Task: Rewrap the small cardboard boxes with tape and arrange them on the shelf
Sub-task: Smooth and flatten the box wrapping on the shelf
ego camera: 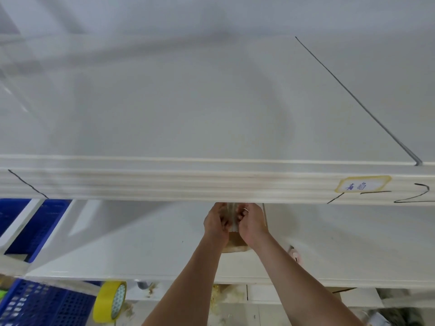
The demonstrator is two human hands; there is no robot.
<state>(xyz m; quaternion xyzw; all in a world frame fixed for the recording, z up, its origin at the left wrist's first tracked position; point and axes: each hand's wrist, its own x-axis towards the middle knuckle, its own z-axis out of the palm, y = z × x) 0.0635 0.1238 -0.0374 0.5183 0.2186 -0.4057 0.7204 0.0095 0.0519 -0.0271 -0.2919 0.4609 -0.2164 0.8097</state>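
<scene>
Left hand [215, 222], right hand [253, 223], apparently gripping cardboard box [235, 243], lower shelf [141, 243]

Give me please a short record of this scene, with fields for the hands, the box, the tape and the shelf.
left hand: grips the box from its left side
right hand: grips the box from its right side
box: small cardboard, on the white shelf, top hidden by the upper board
tape roll: yellow, below the shelf edge, untouched
shelf: white board
crate: blue, lower left
</scene>
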